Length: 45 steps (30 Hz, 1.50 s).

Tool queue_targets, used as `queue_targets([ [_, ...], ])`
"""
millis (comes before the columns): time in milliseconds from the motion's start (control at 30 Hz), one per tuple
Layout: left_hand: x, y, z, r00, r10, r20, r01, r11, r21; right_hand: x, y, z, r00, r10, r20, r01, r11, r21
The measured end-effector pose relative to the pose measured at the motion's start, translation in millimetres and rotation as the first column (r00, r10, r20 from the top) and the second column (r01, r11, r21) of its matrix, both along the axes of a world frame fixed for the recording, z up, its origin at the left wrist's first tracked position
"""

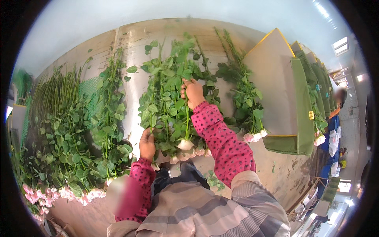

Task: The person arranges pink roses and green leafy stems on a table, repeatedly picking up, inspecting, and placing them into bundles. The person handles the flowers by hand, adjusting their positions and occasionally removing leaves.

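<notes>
In front of me a loose pile of leafy roses (164,91) lies on the table, blooms toward my body. My right hand (192,93) is closed around the stem of one rose, over the middle of the pile. That rose's pale bloom (185,144) hangs nearest me, its leafy stem running away past my fingers. At the pile's near left edge is my left hand (147,146), fingers curled together against the leaves. Foliage partly hides its fingertips, so what it grips does not show. More pale pink blooms (174,159) stick out over the near table edge.
To the left lies a large mass of pink roses (67,138), with another leafy bunch (110,102) beside it. A smaller bunch (244,91) lies right of the pile, by an upright board with green fabric edges (302,106). Fallen leaves (215,181) litter the floor.
</notes>
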<state>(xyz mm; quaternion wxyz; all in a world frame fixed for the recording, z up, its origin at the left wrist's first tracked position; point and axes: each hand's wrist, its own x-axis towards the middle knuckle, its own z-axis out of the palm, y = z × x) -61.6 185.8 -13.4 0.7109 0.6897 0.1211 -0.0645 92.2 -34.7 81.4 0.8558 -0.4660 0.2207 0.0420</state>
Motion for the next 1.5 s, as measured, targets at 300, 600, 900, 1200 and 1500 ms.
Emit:
queue_targets([
  [300,13,-19,-21,0.993,-0.055,-0.105,0.052,0.998,-0.029,-31,-114,54,0.997,0.021,-0.076,-0.051,0.903,-0.427],
  [600,16,-38,-22,0.985,-0.034,-0.169,0.083,0.953,0.291,-84,-189,48,0.991,-0.033,-0.126,-0.048,0.806,-0.59],
  [900,9,-33,-15,0.995,-0.093,-0.025,0.085,0.73,0.678,-95,-139,4,0.981,0.094,-0.171,-0.165,0.87,-0.465],
  [1200,5,-40,-9,0.985,-0.162,-0.06,0.142,0.558,0.818,-95,-160,8,0.984,0.051,-0.168,-0.163,0.624,-0.765],
  [1500,3,-43,-17,0.989,-0.141,-0.042,0.124,0.637,0.761,-76,-193,-54,0.909,-0.084,-0.408,-0.395,0.134,-0.909],
])
